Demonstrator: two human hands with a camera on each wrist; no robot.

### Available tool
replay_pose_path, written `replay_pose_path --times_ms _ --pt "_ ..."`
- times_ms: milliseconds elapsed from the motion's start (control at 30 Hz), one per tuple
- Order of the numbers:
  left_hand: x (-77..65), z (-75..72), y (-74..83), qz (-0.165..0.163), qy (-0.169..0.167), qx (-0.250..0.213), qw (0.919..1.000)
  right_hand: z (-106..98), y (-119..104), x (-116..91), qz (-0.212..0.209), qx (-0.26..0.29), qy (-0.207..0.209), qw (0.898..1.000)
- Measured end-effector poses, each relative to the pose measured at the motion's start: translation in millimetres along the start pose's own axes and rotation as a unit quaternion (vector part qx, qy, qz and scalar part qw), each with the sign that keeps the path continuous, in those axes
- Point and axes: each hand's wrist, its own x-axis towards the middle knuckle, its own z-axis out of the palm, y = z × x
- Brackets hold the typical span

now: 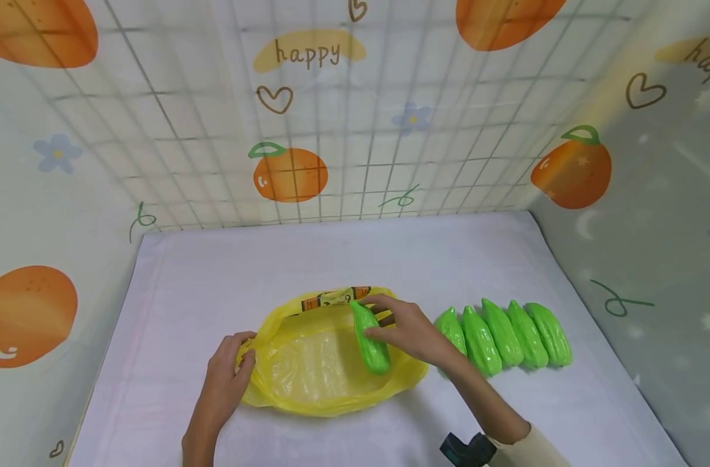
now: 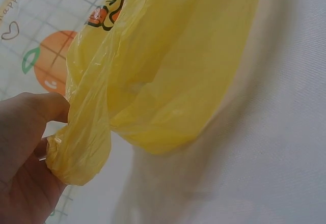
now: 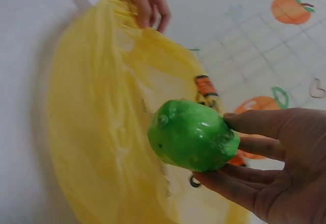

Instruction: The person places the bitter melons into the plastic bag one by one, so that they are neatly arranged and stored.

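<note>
A yellow plastic bag (image 1: 308, 405) stands on the white cloth with its mouth spread wide. My left hand (image 1: 223, 373) grips the bag's left rim; in the left wrist view, its gathered handle (image 2: 84, 152) lies between the thumb and fingers. Over the right part of the bag's mouth, my right hand (image 1: 410, 327) holds a glossy green fruit (image 1: 370, 340), long with a narrow tip. The right wrist view shows the green fruit (image 3: 191, 135) end-on, pinched between thumb and fingers. Inside the bag, the visible bottom shows no fruit.
Several matching green fruits (image 1: 507, 337) lie side by side in a row to the right of the bag. A white cloth (image 1: 174, 285) covers the table. Printed curtains (image 1: 355, 117) with oranges and grid lines enclose the back and both sides.
</note>
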Motion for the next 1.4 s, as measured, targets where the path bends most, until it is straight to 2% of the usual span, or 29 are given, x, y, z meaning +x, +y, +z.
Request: replay_pose_path --times_ms 167,300,500,800,1067,1267,1400 --pt "0.0 -1.0 -0.2 -0.013 -0.006 -0.002 0.9999 14.9 0.5 12.1 -0.015 0.020 -0.021 0.999" --pt "-0.1 -1.0 -0.1 -0.015 -0.009 -0.001 0.9998 30.1 1.6 19.7 0.016 0.075 -0.039 0.996" --pt "1.8 -0.3 -1.0 -0.003 -0.002 0.001 1.0000 45.3 -1.6 28.9 0.081 0.188 -0.065 0.977" --pt "3.6 0.4 -2.5 0.005 0.000 0.002 1.0000 60.5 -4.8 46.1 0.149 0.264 -0.078 0.950" --pt "2.5 1.4 -1.8 -0.004 -0.007 0.005 1.0000 80.7 -8.2 57.8 0.173 0.326 -0.076 0.926" --pt "1.2 1.4 -3.1 0.007 -0.004 0.002 1.0000 95.3 -20.2 68.9 0.209 0.364 -0.063 0.905" --pt "0.8 2.1 -3.9 0.019 0.001 -0.001 0.9998 102.9 -26.1 77.5 0.228 0.374 -0.058 0.897"
